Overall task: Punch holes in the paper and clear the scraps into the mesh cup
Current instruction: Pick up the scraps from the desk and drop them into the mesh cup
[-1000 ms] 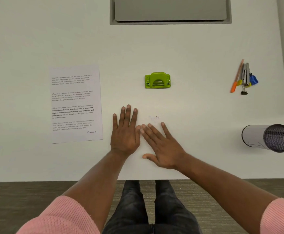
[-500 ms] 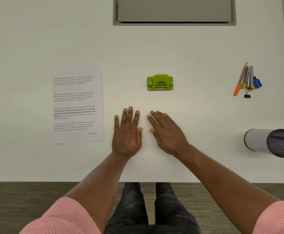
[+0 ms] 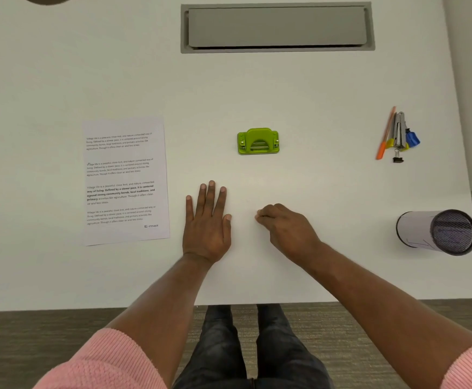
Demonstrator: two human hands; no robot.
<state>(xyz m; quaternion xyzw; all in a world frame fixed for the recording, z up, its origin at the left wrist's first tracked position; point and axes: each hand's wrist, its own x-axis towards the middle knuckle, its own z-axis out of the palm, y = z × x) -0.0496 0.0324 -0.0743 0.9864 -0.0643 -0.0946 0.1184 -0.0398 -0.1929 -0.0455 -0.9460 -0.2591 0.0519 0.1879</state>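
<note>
My left hand (image 3: 206, 223) lies flat on the white table (image 3: 327, 178), palm down with fingers straight. Just right of it, my right hand (image 3: 284, 227) rests on the table with its fingers curled in and the tips bunched against the thumb, as if pinching small paper scraps; the scraps themselves are hidden. The printed paper (image 3: 125, 181) lies flat to the left of my left hand. Beyond both hands the green hole punch (image 3: 258, 141) stands untouched. The mesh cup (image 3: 437, 231) lies on its side at the far right, with its mouth turned right.
An orange pen, a metal stapler and coloured clips (image 3: 397, 136) lie in a cluster at the back right. A grey cable hatch (image 3: 277, 28) is set into the table's far side. The table's front edge runs just behind my wrists, with my legs below it.
My right hand reached forward with flat fingers, then drew back toward me and curled its fingers into a bunch. The faint scraps in front of it are no longer visible. My left hand stayed flat.
</note>
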